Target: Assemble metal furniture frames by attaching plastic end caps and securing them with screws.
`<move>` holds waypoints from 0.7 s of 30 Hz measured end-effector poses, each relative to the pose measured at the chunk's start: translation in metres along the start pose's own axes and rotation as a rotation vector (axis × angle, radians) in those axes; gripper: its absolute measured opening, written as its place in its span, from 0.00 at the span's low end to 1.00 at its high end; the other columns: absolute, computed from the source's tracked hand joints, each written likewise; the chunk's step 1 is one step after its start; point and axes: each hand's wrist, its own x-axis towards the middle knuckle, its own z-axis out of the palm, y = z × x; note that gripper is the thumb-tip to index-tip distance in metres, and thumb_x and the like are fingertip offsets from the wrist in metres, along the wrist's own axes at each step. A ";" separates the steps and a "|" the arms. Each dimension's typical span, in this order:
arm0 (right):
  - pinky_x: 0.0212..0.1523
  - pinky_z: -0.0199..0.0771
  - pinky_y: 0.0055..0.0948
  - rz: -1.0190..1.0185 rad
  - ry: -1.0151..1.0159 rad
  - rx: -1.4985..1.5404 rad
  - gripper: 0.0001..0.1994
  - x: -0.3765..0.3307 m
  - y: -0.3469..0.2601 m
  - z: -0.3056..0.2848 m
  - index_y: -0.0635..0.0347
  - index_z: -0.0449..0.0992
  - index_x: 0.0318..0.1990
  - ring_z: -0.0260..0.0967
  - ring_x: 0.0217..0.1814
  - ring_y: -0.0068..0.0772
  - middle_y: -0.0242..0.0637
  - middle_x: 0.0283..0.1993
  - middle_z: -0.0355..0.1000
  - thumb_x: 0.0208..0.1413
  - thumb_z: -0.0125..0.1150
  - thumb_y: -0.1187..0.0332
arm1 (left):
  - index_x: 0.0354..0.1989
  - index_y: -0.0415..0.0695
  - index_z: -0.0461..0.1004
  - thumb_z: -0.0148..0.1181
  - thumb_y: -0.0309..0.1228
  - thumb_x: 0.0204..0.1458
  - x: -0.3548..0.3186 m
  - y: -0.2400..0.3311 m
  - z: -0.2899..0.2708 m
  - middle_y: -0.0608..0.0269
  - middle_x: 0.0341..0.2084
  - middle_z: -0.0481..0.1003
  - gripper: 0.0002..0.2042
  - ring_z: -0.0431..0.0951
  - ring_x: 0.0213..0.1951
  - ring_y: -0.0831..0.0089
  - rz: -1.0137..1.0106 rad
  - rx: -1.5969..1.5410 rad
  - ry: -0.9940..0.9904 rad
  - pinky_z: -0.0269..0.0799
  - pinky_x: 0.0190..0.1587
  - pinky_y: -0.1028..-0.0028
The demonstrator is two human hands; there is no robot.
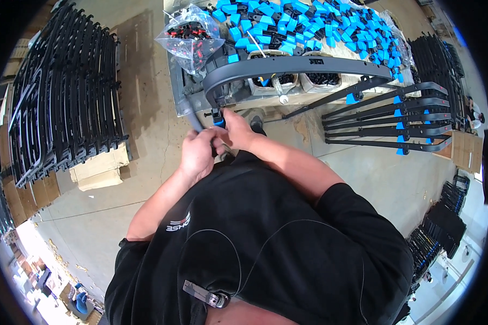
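Starting at the left, a tall stack (65, 92) of black curved frames stands on cardboard, with no blue parts visible on it, so these look to be the ones left to do. Next comes a clear bag (190, 37) of small black and red pieces on the bench's (174, 81) left end. Just below the bench edge, the left hand (197, 154) is curled around something small that I cannot make out, and whether it truly grips is hard to tell. The right hand (236, 130), touching the left, pinches at a blue clip (218, 122) under the left end of the long black frame (298, 67), which lies across the bench. Judging by this, the clip is being fitted and the frame is not finished. Behind it lies a heap of blue clips (309, 24). At the right, a rack of frames (387, 122) already carries blue clips, apparently done.
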 end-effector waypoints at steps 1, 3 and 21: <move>0.51 0.74 0.49 -0.082 0.048 -0.213 0.23 -0.002 -0.011 -0.005 0.70 0.70 0.49 0.74 0.51 0.62 0.59 0.44 0.76 0.54 0.70 0.60 | 0.41 0.32 0.68 0.51 0.21 0.60 0.009 -0.002 -0.008 0.59 0.28 0.70 0.05 0.68 0.26 0.72 0.004 0.002 -0.001 0.67 0.28 0.71; 0.52 0.74 0.50 -0.032 0.083 -0.209 0.23 -0.003 -0.015 0.001 0.70 0.71 0.49 0.74 0.51 0.62 0.59 0.44 0.76 0.54 0.69 0.61 | 0.39 0.33 0.68 0.50 0.20 0.59 0.020 -0.011 -0.024 0.60 0.28 0.70 0.03 0.68 0.25 0.73 0.098 -0.246 0.381 0.68 0.27 0.70; 0.53 0.73 0.48 -0.022 0.032 -0.219 0.26 0.000 -0.009 -0.006 0.69 0.70 0.53 0.74 0.53 0.61 0.59 0.48 0.75 0.55 0.67 0.57 | 0.41 0.34 0.66 0.53 0.20 0.56 -0.016 0.009 -0.005 0.59 0.22 0.69 0.06 0.69 0.20 0.70 -0.135 0.494 -0.012 0.68 0.23 0.69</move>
